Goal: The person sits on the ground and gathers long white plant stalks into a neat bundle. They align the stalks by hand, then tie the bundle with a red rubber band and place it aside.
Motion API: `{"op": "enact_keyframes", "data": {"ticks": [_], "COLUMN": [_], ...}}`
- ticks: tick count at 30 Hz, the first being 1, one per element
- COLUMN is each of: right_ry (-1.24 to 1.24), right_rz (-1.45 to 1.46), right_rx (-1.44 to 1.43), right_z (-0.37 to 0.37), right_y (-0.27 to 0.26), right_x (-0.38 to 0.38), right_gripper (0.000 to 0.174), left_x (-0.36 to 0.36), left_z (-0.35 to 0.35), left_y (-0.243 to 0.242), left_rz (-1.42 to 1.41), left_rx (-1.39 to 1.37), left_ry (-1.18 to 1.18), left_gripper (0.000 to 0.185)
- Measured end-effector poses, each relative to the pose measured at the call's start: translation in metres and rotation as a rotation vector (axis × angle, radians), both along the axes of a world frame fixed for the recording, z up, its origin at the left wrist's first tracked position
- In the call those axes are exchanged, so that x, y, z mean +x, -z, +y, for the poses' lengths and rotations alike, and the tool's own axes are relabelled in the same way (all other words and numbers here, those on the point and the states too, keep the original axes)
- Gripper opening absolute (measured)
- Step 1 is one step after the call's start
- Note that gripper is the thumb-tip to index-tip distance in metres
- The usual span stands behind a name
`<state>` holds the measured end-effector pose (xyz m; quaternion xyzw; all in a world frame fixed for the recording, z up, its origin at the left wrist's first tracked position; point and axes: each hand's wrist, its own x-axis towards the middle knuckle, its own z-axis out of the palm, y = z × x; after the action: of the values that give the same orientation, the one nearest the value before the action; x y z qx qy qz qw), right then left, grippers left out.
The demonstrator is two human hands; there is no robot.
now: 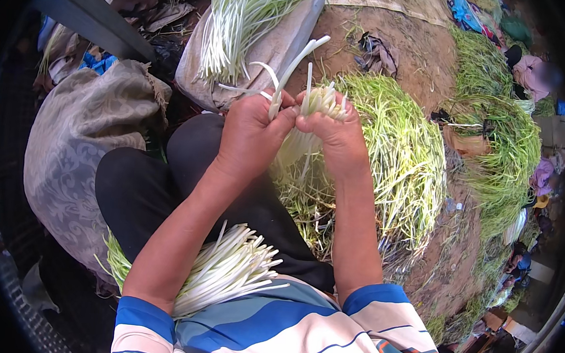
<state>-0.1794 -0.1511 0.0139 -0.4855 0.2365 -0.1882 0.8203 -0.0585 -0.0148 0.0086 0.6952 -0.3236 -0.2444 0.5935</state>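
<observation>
My left hand [252, 133] is closed around a few thick white stalks [291, 70], whose pale ends stick out above the thumb. Beside it, my right hand [339, 133] grips a bunch of white vegetable stalks [324, 100], their cut-looking ends up and leaves hanging below. The thumbs meet or nearly meet. On my lap, partly under my left forearm, lies a bundle of long white stalks [230, 269] with green tops. Another neat bundle of stalks [244, 29] rests on a pale sack [198, 78] ahead of me.
A large heap of green and white stalks [403, 161] lies by my right arm. Patterned cloth [74, 170] covers something bulky at left, below a metal post [96, 15]. More greens [508, 159] line the right, near a person in pink [529, 74]. Bare earth [416, 52] shows ahead.
</observation>
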Motion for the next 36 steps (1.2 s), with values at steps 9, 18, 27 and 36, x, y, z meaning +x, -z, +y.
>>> {"op": "enact_keyframes", "data": {"ticks": [9,18,27,36], "right_ry": [0.014,0.018,-0.046,-0.034], "right_rz": [-0.002,0.026,0.125,0.030], "right_rx": [-0.001,-0.101,-0.219,-0.065], "right_z": [-0.003,0.003,0.011,0.008], "right_y": [0.002,-0.003,-0.012,0.003], "right_x": [-0.003,0.002,0.009,0.001], "right_gripper": [0.028,0.031,0.034,0.032], "left_x": [-0.004,0.000,-0.002,-0.002], "left_z": [-0.004,-0.003,-0.007,-0.008], "left_y": [-0.002,-0.012,-0.019,-0.011], "left_rz": [0.206,0.317,0.423,0.357], "left_rx": [-0.159,-0.240,-0.344,-0.386], "left_ry": [-0.067,-0.051,-0.068,-0.047], "left_gripper": [0.022,0.031,0.022,0.016]}}
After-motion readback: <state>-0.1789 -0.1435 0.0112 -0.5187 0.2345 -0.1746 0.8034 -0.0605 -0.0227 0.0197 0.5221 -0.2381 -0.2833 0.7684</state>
